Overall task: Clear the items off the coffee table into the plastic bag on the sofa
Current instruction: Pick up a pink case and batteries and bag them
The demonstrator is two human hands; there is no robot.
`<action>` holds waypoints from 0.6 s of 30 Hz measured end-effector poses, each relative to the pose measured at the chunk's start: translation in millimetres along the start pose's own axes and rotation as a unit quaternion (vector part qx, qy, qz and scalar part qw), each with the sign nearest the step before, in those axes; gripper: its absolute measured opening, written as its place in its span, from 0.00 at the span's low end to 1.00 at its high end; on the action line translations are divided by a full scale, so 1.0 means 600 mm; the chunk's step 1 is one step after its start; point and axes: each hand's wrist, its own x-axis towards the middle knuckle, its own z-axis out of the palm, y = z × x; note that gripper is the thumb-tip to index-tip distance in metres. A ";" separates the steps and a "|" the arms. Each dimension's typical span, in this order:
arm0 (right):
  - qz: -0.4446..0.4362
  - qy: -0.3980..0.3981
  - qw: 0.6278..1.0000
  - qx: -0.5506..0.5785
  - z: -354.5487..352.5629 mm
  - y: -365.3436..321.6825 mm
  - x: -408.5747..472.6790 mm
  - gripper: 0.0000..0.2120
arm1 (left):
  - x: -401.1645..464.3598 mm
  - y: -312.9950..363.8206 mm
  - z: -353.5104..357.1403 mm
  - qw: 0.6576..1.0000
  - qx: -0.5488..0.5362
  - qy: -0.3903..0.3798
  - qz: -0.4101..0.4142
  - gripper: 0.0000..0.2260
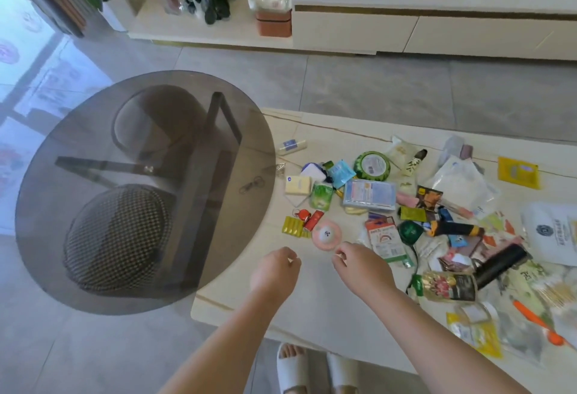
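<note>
Your left hand [276, 268] and right hand [359, 264] hover loosely curled, holding nothing, at lower centre over the coffee table [312, 300], so next you'll likely grab the pink disc [326, 234].

The cream stone table [312, 300] runs off the right edge; print on the white pouch [552, 234] is unreadable.

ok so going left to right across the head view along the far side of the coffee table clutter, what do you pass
white tube → round green tin → black and white patterned pouch → clear plastic packet → yellow sachet
</note>
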 end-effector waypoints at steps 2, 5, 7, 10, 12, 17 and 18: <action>-0.007 0.000 1.000 -0.007 0.015 0.009 0.031 0.13 | 0.032 -0.002 0.012 1.000 -0.010 -0.001 -0.009 0.15; -0.021 -0.006 1.000 -0.016 0.039 0.021 0.072 0.14 | 0.076 -0.008 0.029 1.000 -0.005 0.002 -0.011 0.16; -0.025 -0.014 0.999 -0.026 0.053 0.030 0.101 0.14 | 0.105 -0.011 0.040 1.000 -0.003 0.005 -0.013 0.16; -0.024 -0.035 0.999 -0.032 0.077 0.042 0.148 0.15 | 0.153 -0.014 0.057 1.000 -0.002 0.009 -0.017 0.16; -0.015 -0.041 0.999 -0.024 0.097 0.045 0.178 0.17 | 0.188 -0.016 0.067 1.000 0.010 0.010 -0.017 0.16; 0.020 -0.023 0.999 -0.026 0.153 0.050 0.243 0.20 | 0.275 -0.018 0.095 0.998 0.020 0.026 -0.044 0.17; 0.027 -0.019 0.999 -0.023 0.166 0.052 0.253 0.21 | 0.288 -0.018 0.101 0.998 0.019 0.031 -0.053 0.17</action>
